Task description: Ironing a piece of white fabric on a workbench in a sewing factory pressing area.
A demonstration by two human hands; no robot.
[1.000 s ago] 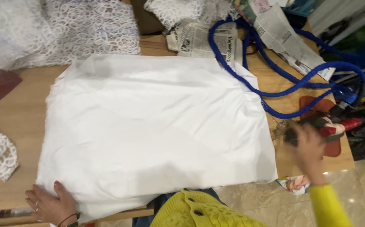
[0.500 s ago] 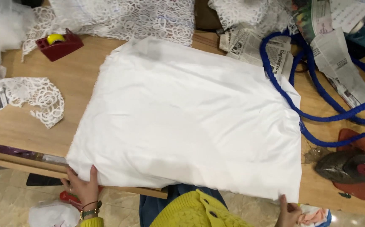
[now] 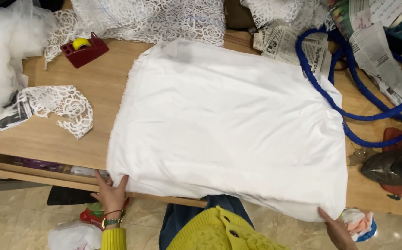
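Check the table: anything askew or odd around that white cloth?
The white cloth lies skewed, its near edge overhanging the wooden table where both hands grip its corners. The blue cord rests across its right edge.

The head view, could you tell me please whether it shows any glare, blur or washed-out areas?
Head view: sharp overall, evenly lit; the white cloth is bright, with only faint folds showing; soft shadow beneath its near edge; left hand and right hand crisp, without motion blur; the wooden table shows no glare.
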